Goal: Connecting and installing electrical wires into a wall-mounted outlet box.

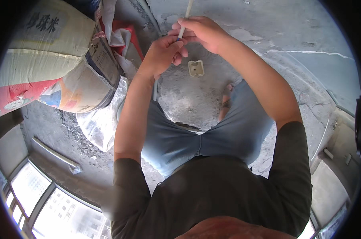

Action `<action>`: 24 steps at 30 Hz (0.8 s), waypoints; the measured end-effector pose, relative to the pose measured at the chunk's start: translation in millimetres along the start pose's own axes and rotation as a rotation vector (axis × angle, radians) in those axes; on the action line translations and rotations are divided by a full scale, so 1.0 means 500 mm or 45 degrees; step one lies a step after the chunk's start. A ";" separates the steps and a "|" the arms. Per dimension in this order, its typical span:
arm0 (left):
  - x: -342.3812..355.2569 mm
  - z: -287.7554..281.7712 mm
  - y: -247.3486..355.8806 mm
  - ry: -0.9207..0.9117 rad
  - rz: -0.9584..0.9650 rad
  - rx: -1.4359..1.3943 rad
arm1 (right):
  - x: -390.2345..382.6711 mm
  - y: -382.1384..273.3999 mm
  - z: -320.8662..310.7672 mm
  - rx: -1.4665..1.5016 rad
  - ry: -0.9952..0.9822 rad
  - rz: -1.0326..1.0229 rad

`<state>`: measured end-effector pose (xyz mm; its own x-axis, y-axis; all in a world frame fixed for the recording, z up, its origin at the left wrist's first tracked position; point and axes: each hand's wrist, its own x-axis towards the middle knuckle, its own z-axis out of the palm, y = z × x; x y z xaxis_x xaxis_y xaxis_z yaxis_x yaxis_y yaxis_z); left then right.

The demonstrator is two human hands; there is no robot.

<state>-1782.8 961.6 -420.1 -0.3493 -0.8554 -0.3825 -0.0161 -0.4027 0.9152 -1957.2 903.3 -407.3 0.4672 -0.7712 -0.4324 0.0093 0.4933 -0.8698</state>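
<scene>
A slim white tube (pixel 185 19) rises between my hands and runs out of the top edge of the view. My right hand (pixel 204 32) is closed around it, thumb along its near side. Just below, my left hand (pixel 164 55) pinches the tube's lower end, where a small blue spot shows beside the thumb. What that blue bit is, I cannot make out. Past my knees, a small cream rectangular box (pixel 190 68), open at the top like an electrical back box, lies on the grey concrete floor (pixel 178 93).
Large stuffed woven sacks (pixel 69 69) stand at the left, with a clear plastic bag (pixel 102 123) against them. A pale pipe (pixel 55 152) lies on the floor at the lower left, near the windows (pixel 67 211). Bare grey wall (pixel 268 24) rises ahead.
</scene>
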 end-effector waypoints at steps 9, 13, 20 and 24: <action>-0.021 0.036 0.004 -0.046 0.108 -0.279 | 0.098 -0.022 -0.033 0.328 0.243 -0.099; -0.030 0.059 0.015 -0.001 0.147 -0.295 | 0.152 -0.034 -0.067 0.586 0.053 -0.279; -0.026 0.071 0.016 -0.051 0.154 -0.416 | 0.149 -0.083 -0.060 0.522 0.442 -0.107; -0.027 0.071 0.022 -0.081 0.125 -0.437 | 0.070 -0.080 -0.004 0.310 0.616 -0.157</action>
<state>-1811.4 980.3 -400.5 -0.3915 -0.8778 -0.2762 0.3325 -0.4148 0.8470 -1943.1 855.7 -388.1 -0.0091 -0.8976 -0.4408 0.2694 0.4223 -0.8655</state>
